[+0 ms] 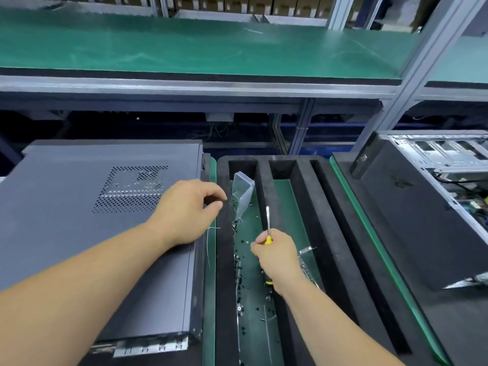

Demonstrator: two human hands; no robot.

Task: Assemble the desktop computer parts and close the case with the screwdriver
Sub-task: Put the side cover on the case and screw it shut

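A grey computer case [79, 223] lies on its side at the left, its vented side panel facing up. My left hand [184, 212] hovers over the case's right edge, thumb and forefinger pinched together; whether a small screw sits between them I cannot tell. My right hand [277, 257] grips a yellow-handled screwdriver [268, 223], its metal shaft pointing away from me, above the black foam tray [224, 260]. Several small black screws [241, 283] lie scattered in the tray's left slot.
A clear plastic box [243, 192] leans in the tray's left slot. A second, open computer case [433, 207] with exposed metal bays lies at the right. A green shelf [211, 48] on a metal frame runs across the back.
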